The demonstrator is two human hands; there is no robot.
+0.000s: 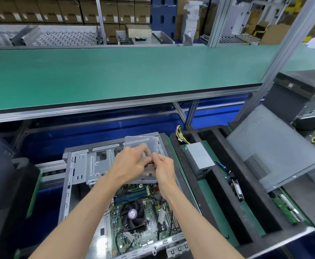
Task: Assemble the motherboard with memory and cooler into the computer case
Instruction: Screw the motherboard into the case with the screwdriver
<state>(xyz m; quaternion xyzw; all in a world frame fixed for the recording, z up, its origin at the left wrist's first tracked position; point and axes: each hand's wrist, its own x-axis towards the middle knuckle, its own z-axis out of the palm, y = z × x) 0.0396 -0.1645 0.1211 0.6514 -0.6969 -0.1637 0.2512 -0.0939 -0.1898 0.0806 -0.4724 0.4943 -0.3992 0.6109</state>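
An open grey computer case (82, 165) lies flat in front of me. Inside it sits the green motherboard (153, 223) with a black cooler fan (132, 215) and blue memory slots (132, 195). Above the case, both hands meet at a clear plastic box (140, 144) with its lid raised. My left hand (130, 163) grips the box from the left. My right hand (164, 167) pinches something small at its middle; what it holds is hidden by the fingers.
A grey power supply (199, 157) with yellow wires lies in a black foam tray (216, 202) to the right. A grey side panel (270, 152) leans further right, over a green board (287, 210). A green workbench (115, 75) runs across behind.
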